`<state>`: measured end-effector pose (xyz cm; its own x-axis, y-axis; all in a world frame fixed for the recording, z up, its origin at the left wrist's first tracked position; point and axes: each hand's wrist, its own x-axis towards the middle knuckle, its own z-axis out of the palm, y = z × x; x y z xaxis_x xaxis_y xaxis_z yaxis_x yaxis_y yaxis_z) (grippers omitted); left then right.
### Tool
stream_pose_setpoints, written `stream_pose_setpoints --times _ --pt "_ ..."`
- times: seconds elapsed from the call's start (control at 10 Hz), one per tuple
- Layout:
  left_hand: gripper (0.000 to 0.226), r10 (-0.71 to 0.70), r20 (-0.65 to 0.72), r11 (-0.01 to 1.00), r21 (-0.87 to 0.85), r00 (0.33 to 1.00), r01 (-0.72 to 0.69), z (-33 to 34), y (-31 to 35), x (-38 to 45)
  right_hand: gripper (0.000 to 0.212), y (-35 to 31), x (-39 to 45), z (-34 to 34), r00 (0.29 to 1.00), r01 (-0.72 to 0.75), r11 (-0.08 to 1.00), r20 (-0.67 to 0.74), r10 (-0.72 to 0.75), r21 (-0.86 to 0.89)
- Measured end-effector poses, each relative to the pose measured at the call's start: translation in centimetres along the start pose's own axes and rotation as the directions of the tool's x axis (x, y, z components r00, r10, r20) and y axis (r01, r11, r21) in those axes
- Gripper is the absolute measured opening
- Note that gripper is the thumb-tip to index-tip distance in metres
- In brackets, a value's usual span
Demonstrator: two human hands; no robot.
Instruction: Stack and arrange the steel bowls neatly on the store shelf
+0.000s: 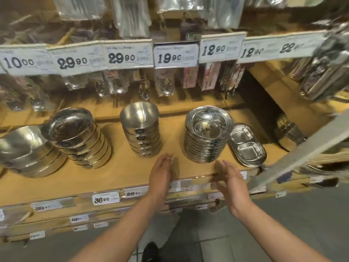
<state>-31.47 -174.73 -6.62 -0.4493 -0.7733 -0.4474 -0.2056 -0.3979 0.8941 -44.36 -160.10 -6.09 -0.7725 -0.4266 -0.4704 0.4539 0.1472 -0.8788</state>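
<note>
We reach both bare hands over the near edge of the wooden shelf (117, 173), palms facing each other and apart. The left hand (162, 173) has straight fingers and holds nothing; the right hand (231, 178) is blurred, fingers loosely extended, also holding nothing.

Just beyond our hands, on the matte tan board, stand polished steel stacks. Between and beyond the hands rises the stack of wide-rimmed shallow bowls (206, 135), thin flat lips layered closely, mirror-bright inside. To its left, a little apart, stands the stack of deeper round bowls (141, 129), brushed and smooth-walled, each with a small dark sticker. Further left leans a tilted stack of straight-sided bowls (79, 137), and at the far left edge sits a low stack of large bowls (30, 152). Touching the right side of the wide-rimmed stack lie oval divided trays (247, 146), glossy, with two compartments.

Above, white paper price tags (122, 55) hang along a rail, with crinkled clear packets of cutlery (113, 86) hanging behind them.
</note>
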Motion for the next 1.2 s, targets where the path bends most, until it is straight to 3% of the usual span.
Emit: stream_pose_setpoints --times 0.1,0.2,0.3,0.8,0.9,1.0,1.1,1.2 --pt "0.051 0.037 0.085 0.999 -0.016 0.996 -0.036 3.3 1.6 1.2 0.033 -2.2 2.7 -2.1 1.0 0.028 1.0 0.011 -0.028 -0.001" --pt "0.051 0.09 0.128 0.996 -0.012 0.988 -0.089 5.6 2.5 2.6 0.049 -3.5 5.6 -2.0 0.996 0.001 1.0 0.091 -0.001 -0.001" --pt "0.038 0.154 0.182 0.987 -0.07 0.971 -0.143 6.6 2.2 3.9 0.038 -4.2 7.0 -0.4 0.982 0.044 0.999 0.182 -0.044 0.004" --pt "0.031 0.141 0.135 0.981 -0.153 0.981 -0.119 7.2 3.1 7.9 0.034 -5.1 10.2 3.0 0.978 0.113 0.991 0.167 -0.123 0.07" --pt "0.044 0.164 0.1 0.981 -0.122 0.981 -0.151 7.3 2.5 7.9 0.034 -4.9 10.0 3.2 0.979 0.114 0.989 0.16 -0.128 0.095" --pt "0.053 0.164 0.088 0.985 -0.075 0.983 -0.157 7.2 2.5 7.3 0.034 -5.0 9.8 3.1 0.983 0.086 0.991 0.156 -0.101 0.099" --pt "0.046 0.175 0.107 0.985 -0.009 0.979 -0.175 6.8 2.8 6.6 0.034 -5.1 9.2 2.6 0.981 0.053 0.996 0.182 -0.064 0.07" --pt "0.046 0.052 0.125 0.993 -0.11 0.991 -0.038 5.3 2.7 6.4 0.034 -4.9 8.4 2.0 0.994 -0.034 0.999 0.107 0.034 -0.001"
